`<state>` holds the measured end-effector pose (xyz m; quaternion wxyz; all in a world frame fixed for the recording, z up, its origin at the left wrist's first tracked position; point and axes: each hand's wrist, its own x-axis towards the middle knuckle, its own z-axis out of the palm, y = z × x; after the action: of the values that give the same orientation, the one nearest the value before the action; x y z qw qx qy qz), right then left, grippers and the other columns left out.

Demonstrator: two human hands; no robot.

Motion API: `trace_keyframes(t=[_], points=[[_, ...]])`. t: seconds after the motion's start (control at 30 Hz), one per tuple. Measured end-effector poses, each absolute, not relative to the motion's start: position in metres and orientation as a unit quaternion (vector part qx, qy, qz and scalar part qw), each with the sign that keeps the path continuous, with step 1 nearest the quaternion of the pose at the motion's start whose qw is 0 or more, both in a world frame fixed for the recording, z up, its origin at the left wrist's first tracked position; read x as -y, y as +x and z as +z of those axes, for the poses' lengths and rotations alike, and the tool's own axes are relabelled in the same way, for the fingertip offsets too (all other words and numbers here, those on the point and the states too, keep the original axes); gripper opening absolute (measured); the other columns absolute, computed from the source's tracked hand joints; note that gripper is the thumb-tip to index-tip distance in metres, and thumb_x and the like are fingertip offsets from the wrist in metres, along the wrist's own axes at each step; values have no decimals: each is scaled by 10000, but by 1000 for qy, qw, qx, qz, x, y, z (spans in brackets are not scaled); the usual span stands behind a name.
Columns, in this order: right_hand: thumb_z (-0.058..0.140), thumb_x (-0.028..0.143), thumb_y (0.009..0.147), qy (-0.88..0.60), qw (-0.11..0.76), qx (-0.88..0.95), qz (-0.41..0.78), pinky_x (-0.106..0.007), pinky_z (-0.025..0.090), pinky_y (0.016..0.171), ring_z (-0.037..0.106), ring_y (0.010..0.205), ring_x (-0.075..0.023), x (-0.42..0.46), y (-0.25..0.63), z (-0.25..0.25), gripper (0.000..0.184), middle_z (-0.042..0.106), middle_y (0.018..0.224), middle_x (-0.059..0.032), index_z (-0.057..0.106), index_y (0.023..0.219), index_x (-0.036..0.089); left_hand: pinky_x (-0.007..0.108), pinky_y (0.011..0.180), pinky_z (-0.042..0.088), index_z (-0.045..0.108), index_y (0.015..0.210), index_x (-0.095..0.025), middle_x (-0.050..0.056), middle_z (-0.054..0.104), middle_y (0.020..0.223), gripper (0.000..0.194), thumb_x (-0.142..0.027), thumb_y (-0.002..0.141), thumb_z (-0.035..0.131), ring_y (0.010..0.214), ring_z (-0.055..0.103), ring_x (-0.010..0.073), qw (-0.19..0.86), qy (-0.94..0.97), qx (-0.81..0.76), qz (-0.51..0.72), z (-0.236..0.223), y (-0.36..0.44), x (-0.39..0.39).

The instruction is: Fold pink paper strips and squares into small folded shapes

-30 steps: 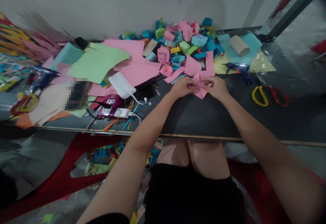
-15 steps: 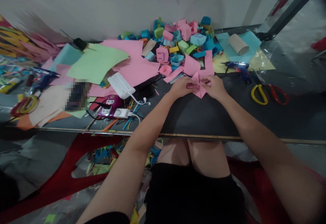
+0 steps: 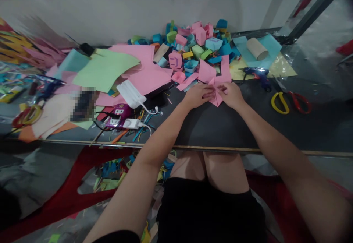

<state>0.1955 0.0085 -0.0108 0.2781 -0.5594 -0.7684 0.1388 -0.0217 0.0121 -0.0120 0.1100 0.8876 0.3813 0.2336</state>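
Note:
Both my hands meet over a folded piece of pink paper (image 3: 216, 96) on the dark tabletop (image 3: 220, 125). My left hand (image 3: 197, 95) pinches its left side with curled fingers. My right hand (image 3: 233, 94) grips the right side, fingers closed on the paper's edge. The paper's lower point sticks out between the two hands. Just beyond the hands lie more pink paper cut-offs (image 3: 217, 71).
A heap of small folded paper boxes (image 3: 197, 42) sits at the back. Coloured sheets (image 3: 106, 68) cover the left. To the right lie a glue gun (image 3: 257, 74), a cardboard tube (image 3: 257, 48) and scissors (image 3: 291, 103). A white charger (image 3: 131, 122) and cables lie left of my arm.
Both hands stay on the pink paper with only slight finger shifts. The view has barely moved.

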Motion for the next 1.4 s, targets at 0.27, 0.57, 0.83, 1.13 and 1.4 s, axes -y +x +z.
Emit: trace_keyframes(t=[0.27,0.57,0.83,1.13,1.4], points=[[661,267,908,-562,274,765,154,-468,526,945,718,978,-282,-12,197,-11,195,797,1050,-95,791,1051,239,449,1113,460,786,1190,-258,84,705,1369,311,-436,951,698,1284,621,286,83,881,-412,216,-12,-22,-11],[706,283,843,-572,307,729,216,-439,588,872,754,885,-261,-12,197,-9,193,814,1014,-84,804,1000,229,438,1075,474,801,1134,-241,90,729,1317,296,-435,922,732,1230,643,290,70,881,-406,231,-14,-22,-12],[674,255,872,-589,288,735,171,-462,536,919,714,973,-280,-11,188,-9,163,798,1021,-83,792,983,239,450,1112,467,781,1151,-224,108,725,1311,265,-385,973,669,1269,637,280,55,891,-389,229,-15,-18,-9],[380,408,1061,-572,218,790,24,-573,397,1003,520,1229,-376,-4,180,-23,372,658,1243,-164,692,1166,236,361,1011,558,765,1122,-177,102,754,1220,300,-244,1048,482,1161,701,220,68,927,-319,182,-11,-14,-3],[419,349,1040,-573,215,790,44,-591,375,1037,514,1255,-386,-4,181,-19,335,655,1273,-159,705,1172,235,347,932,559,783,1039,-190,100,761,1155,309,-225,1033,476,1090,712,222,54,934,-315,160,-6,-13,-1]])
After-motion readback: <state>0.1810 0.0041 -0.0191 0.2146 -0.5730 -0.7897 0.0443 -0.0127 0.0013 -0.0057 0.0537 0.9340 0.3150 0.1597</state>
